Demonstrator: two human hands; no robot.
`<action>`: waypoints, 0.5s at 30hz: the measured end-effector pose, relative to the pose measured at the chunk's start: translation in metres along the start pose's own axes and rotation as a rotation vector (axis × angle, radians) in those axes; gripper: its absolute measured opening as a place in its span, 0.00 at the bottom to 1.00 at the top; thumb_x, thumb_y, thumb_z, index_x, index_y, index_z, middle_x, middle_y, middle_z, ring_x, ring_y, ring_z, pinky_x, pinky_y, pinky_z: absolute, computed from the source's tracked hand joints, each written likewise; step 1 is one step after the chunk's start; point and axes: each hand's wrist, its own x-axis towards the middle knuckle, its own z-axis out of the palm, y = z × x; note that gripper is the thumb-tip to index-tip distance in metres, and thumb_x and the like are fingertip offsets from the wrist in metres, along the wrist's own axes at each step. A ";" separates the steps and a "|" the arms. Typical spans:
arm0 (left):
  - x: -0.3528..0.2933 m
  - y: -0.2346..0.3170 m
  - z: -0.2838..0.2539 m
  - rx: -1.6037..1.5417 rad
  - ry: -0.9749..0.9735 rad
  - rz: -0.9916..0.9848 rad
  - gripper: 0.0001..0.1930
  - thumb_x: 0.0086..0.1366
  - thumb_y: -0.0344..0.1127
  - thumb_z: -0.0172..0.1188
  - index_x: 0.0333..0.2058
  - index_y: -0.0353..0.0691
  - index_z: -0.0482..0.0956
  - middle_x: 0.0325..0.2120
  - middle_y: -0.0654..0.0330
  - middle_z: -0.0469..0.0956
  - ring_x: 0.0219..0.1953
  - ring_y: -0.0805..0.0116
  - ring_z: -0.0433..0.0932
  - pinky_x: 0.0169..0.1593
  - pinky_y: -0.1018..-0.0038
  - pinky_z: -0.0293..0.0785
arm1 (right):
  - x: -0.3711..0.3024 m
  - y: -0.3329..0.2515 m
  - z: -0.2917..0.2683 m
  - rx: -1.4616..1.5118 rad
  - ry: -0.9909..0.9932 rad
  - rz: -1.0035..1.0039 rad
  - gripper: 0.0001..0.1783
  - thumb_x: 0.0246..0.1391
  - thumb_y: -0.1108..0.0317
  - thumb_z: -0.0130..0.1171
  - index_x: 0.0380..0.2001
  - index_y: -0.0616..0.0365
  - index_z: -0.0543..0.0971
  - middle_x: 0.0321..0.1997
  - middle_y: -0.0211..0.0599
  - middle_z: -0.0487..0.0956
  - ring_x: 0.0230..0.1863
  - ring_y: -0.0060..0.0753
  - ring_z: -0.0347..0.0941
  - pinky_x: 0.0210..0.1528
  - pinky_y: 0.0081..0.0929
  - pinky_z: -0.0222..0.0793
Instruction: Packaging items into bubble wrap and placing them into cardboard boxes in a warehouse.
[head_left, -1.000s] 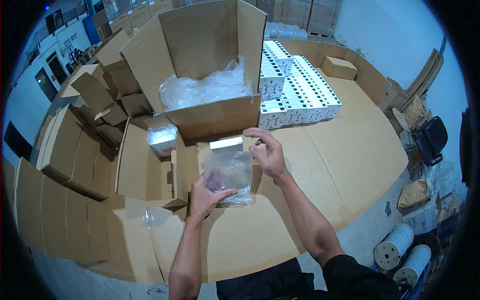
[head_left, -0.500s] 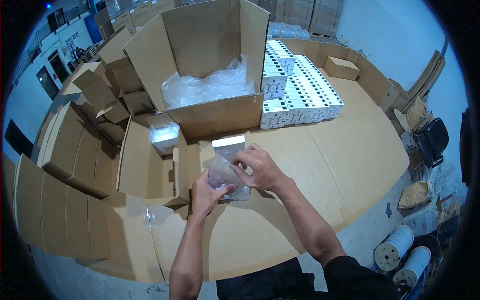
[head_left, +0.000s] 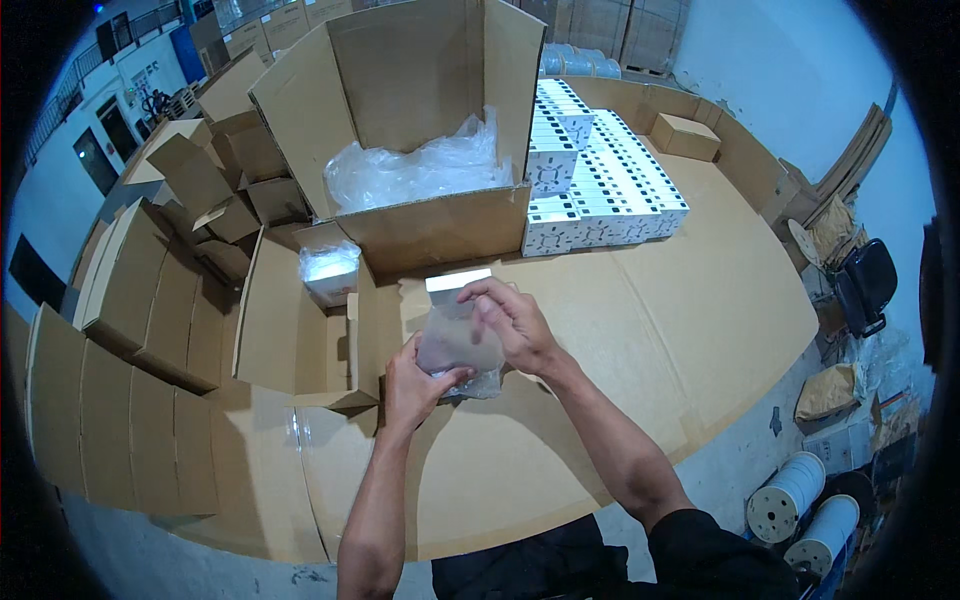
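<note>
A translucent plastic bag (head_left: 448, 345) is in front of me, with crinkled clear plastic at its lower end. My left hand (head_left: 408, 388) grips its lower left side, thumb across the front. With curled fingers, my right hand (head_left: 515, 330) pinches the bag's upper right edge; the fingertips are partly hidden. A white box (head_left: 457, 284) shows just beyond the bag's top; whether it is partly inside the bag, I cannot tell. To the left, an open carton (head_left: 270, 330) contains a plastic-wrapped white box (head_left: 330, 275).
A large open carton (head_left: 430, 232) full of clear plastic bags (head_left: 415, 175) stands behind. Rows of white printed boxes (head_left: 620, 190) are stacked to its right. Brown cartons (head_left: 130, 350) line the left side. A small brown box (head_left: 685, 137) sits far right on the cardboard-covered table (head_left: 700, 300).
My right hand has shifted slightly up, its fingers now over the bag's top edge. The bag's upper part looks flatter. My left hand stays in place.
</note>
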 end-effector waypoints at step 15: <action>0.000 0.000 -0.001 -0.110 0.043 -0.087 0.35 0.45 0.37 0.83 0.50 0.30 0.78 0.43 0.52 0.84 0.45 0.64 0.83 0.52 0.67 0.79 | 0.011 0.059 -0.014 0.176 0.184 -0.116 0.22 0.57 0.84 0.55 0.54 0.56 0.80 0.61 0.34 0.77 0.58 0.25 0.72 0.53 0.24 0.71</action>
